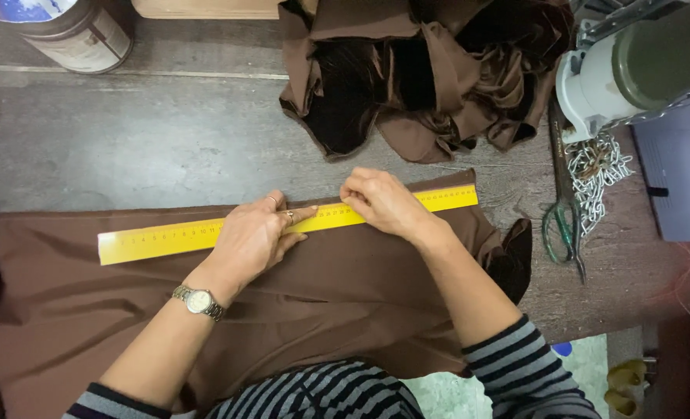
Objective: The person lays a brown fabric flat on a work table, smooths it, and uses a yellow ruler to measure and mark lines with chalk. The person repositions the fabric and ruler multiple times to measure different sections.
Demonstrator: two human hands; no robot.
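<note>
Head view: left hand (252, 237) and right hand (381, 202) are pressing flat, grips uncurled, on the long yellow ruler (159, 237).
Ruler: lying along brown soft cloth (345, 287) on the worktop (151, 132).
Handling: ruler appearing stiff, light; cloth limp, liable to slip; hold by pressing down mid-length.

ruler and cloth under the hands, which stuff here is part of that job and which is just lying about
In use:
- ruler, pressed flat by both hands
- left hand
- right hand
- flat brown cloth under the ruler

Lying about:
- cloth heap
- scissors
- chain
- tin
- machine
</note>
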